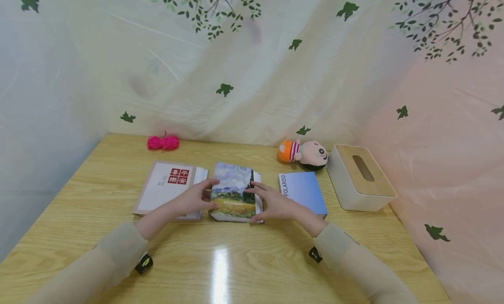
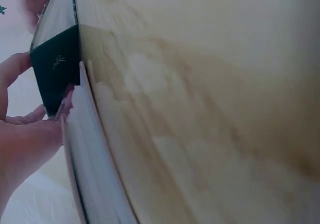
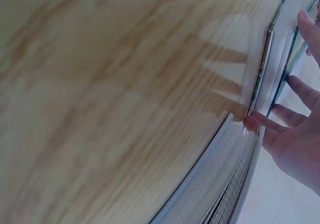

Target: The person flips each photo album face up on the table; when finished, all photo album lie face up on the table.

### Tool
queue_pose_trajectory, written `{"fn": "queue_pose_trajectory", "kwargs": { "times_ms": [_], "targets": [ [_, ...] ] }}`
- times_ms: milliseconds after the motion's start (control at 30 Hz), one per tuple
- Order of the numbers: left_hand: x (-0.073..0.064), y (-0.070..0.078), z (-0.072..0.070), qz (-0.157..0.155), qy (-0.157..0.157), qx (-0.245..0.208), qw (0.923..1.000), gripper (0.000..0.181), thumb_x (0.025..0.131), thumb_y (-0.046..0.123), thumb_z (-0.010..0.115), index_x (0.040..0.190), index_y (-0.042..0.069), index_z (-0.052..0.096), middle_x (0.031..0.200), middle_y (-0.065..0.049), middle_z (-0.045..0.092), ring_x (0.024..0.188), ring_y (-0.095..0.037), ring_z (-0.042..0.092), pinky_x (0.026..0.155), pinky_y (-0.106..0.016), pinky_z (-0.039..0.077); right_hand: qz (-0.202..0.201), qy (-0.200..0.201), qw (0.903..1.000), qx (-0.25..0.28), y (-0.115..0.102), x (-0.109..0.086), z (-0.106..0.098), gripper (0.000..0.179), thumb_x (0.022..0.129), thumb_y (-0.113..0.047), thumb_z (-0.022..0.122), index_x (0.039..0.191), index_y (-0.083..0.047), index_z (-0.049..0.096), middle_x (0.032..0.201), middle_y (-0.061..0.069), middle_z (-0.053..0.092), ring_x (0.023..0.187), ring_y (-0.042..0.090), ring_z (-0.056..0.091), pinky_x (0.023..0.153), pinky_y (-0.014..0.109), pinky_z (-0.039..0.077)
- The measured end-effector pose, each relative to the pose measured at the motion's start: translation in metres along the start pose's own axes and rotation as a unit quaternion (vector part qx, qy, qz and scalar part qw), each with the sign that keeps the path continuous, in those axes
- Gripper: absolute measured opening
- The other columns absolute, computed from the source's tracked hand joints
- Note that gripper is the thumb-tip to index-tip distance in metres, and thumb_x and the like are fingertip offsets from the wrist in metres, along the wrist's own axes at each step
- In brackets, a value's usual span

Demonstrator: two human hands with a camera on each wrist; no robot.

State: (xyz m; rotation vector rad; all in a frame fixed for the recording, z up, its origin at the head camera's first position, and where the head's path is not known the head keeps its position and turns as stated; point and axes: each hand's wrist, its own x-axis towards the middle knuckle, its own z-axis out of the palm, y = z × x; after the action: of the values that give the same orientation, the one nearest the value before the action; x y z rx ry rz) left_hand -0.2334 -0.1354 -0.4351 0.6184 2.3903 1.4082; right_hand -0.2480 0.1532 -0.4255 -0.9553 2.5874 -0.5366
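Observation:
A thick book with a painted landscape cover lies between two hands near the table's middle, its dark green spine facing left. My left hand holds the spine side, thumb near the front and fingers farther back. From the right, my right hand touches the cover and page edge with spread, fairly straight fingers. Beside the left hand is a white book with red square lettering, partly under that forearm in the head view. A blue POLAROID book lies beyond the right hand.
Pink yarn sits at the back left of the wooden table. A plush doll lies at the back right, next to a white tissue box with a wooden lid. Printed cloth hangs around the table.

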Motion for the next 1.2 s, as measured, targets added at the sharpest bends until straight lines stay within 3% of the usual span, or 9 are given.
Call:
{"fn": "queue_pose_trajectory", "kwargs": {
  "times_ms": [167, 367, 467, 600, 867, 1033, 1200],
  "targets": [
    [-0.004, 0.003, -0.003, -0.003, 0.003, 0.040, 0.9992, 0.076, 0.080, 0.016, 0.075, 0.142, -0.001, 0.034, 0.133, -0.024, 0.047, 0.106, -0.029, 0.057, 0.091, -0.041, 0.050, -0.001, -0.003, 1.0000, -0.005, 0.000, 0.001, 0.000, 0.084, 0.076, -0.049, 0.074, 0.146, -0.026, 0.035, 0.158, 0.006, 0.015, 0.141, 0.031, 0.022, 0.107, 0.050, 0.034],
    [-0.004, 0.003, -0.005, 0.010, 0.012, 0.084, 0.9963, 0.078, 0.079, 0.019, 0.077, 0.141, -0.004, 0.035, 0.121, -0.018, 0.052, 0.092, -0.023, 0.056, 0.078, -0.035, 0.050, 0.000, -0.001, 1.0000, 0.002, -0.005, -0.004, -0.004, 0.083, 0.076, -0.050, 0.073, 0.146, -0.025, 0.035, 0.157, 0.006, 0.017, 0.142, 0.029, 0.023, 0.108, 0.049, 0.033],
    [-0.006, 0.005, -0.006, 0.025, 0.030, 0.145, 0.9886, 0.080, 0.077, 0.026, 0.078, 0.139, -0.004, 0.038, 0.127, -0.021, 0.051, 0.104, -0.033, 0.055, 0.089, -0.045, 0.048, 0.002, 0.009, 0.9999, 0.004, -0.007, -0.010, -0.011, 0.083, 0.076, -0.049, 0.074, 0.146, -0.023, 0.036, 0.156, 0.009, 0.021, 0.141, 0.030, 0.024, 0.109, 0.051, 0.032],
    [-0.010, 0.014, -0.005, 0.041, 0.055, 0.221, 0.9728, 0.081, 0.075, 0.034, 0.078, 0.139, 0.000, 0.041, 0.139, -0.024, 0.043, 0.126, -0.042, 0.041, 0.104, -0.056, 0.035, 0.005, 0.040, 0.9992, 0.000, -0.006, -0.020, -0.022, 0.082, 0.076, -0.043, 0.077, 0.145, -0.021, 0.038, 0.153, 0.011, 0.029, 0.139, 0.031, 0.029, 0.108, 0.053, 0.031],
    [-0.007, 0.053, 0.005, 0.051, 0.058, 0.231, 0.9699, 0.080, 0.077, 0.035, 0.077, 0.142, 0.006, 0.040, 0.145, -0.020, 0.038, 0.134, -0.040, 0.033, 0.108, -0.054, 0.031, 0.001, 0.118, 0.9929, 0.015, 0.011, -0.046, -0.045, 0.080, 0.075, -0.034, 0.079, 0.142, -0.014, 0.042, 0.147, 0.014, 0.039, 0.134, 0.034, 0.037, 0.106, 0.053, 0.035],
    [0.003, 0.066, 0.019, 0.064, 0.056, 0.227, 0.9701, 0.084, 0.077, 0.038, 0.076, 0.145, 0.009, 0.035, 0.146, -0.016, 0.037, 0.133, -0.035, 0.035, 0.108, -0.051, 0.033, 0.013, 0.157, 0.9865, 0.044, 0.025, -0.066, -0.056, 0.079, 0.075, -0.028, 0.080, 0.142, -0.011, 0.041, 0.145, 0.014, 0.041, 0.135, 0.034, 0.035, 0.108, 0.054, 0.031],
    [0.015, 0.075, 0.035, 0.081, 0.039, 0.211, 0.9734, 0.088, 0.078, 0.040, 0.076, 0.147, 0.011, 0.031, 0.149, -0.013, 0.034, 0.136, -0.033, 0.032, 0.109, -0.049, 0.032, 0.040, 0.193, 0.9801, 0.027, 0.045, -0.083, -0.063, 0.080, 0.075, -0.030, 0.080, 0.142, -0.012, 0.041, 0.147, 0.016, 0.037, 0.136, 0.035, 0.031, 0.108, 0.057, 0.027]
  ]
}}
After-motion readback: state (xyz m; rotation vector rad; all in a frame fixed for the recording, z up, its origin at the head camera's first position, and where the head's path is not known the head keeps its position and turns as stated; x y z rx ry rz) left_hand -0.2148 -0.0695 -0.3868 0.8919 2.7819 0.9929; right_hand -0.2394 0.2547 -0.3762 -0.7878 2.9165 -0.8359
